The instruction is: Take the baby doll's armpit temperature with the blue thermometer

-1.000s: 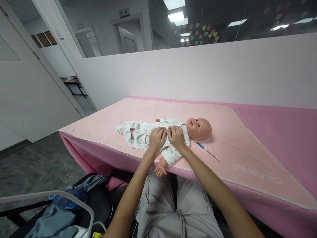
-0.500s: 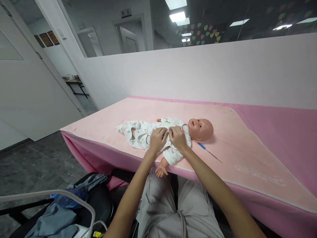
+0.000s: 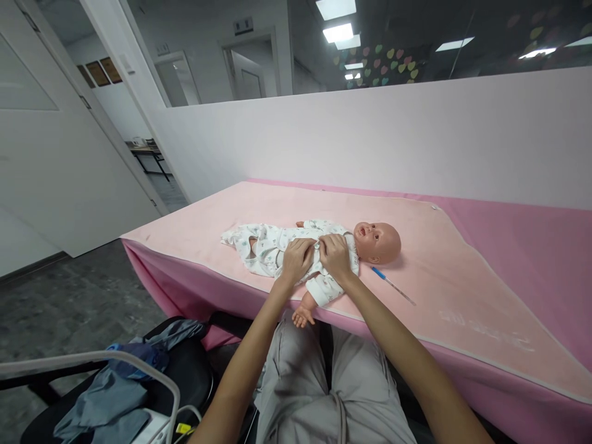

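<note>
A baby doll [image 3: 377, 242] lies on its back on the table, its head to the right. It wears a white patterned baby outfit [image 3: 266, 256]; one bare doll hand [image 3: 303, 316] hangs over the near edge. My left hand [image 3: 297, 258] and my right hand [image 3: 335, 254] rest close together on the doll's chest. Both have their fingers closed on the front of the outfit, where a small bit of white cloth or tie shows between them. The fingertips are partly hidden. A thermometer-like stick with a blue end [image 3: 392, 284] lies beside the doll's head.
A pale pink mat [image 3: 453, 271] covers the table over a darker pink cloth [image 3: 546, 259]. A white wall [image 3: 370, 142] rises behind it. At lower left stands a black chair [image 3: 185, 382] with blue-grey clothing on it, near a pale curved tube [image 3: 152, 373].
The view has shifted slightly. My hands stay at the doll's chest, with the fingertips a little farther apart and more of the white bit between them showing.
</note>
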`<state>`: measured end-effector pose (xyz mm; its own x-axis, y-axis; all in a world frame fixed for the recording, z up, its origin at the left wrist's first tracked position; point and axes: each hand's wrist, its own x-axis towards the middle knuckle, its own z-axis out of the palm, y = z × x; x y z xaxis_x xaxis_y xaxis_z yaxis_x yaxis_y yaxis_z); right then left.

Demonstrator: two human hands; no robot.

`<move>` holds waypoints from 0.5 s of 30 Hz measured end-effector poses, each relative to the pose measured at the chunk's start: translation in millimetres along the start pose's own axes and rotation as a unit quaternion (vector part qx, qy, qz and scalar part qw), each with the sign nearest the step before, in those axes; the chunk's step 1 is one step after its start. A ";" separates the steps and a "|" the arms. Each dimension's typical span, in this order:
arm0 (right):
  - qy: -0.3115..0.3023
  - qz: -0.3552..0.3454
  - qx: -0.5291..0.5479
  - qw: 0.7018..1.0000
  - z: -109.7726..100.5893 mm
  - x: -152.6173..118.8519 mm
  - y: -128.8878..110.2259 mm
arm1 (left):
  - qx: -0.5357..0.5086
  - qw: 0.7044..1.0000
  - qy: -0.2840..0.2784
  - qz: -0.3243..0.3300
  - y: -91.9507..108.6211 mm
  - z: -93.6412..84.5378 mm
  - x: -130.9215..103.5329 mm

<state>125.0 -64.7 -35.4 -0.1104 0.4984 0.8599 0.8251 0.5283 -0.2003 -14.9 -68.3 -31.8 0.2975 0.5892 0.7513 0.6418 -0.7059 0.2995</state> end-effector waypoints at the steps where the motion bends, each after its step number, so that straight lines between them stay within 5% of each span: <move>1: 0.012 0.010 -0.005 1.000 -0.7 0.5 -0.2 | -0.008 1.000 0.009 -0.005 0.5 -0.4 -0.2; 5: 0.047 0.017 -0.007 0.999 -3.8 2.1 -1.1 | -0.017 0.999 0.033 -0.006 0.9 -1.2 -1.1; 15: -0.018 -0.037 0.000 0.999 -8.2 3.7 -4.0 | 0.025 0.999 0.029 -0.029 2.2 1.5 -0.5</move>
<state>125.9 -70.6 -27.5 -0.1919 0.4822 0.8548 0.8134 0.5655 -0.1363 -12.6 -69.6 -32.4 0.2180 0.6034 0.7670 0.6913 -0.6503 0.3150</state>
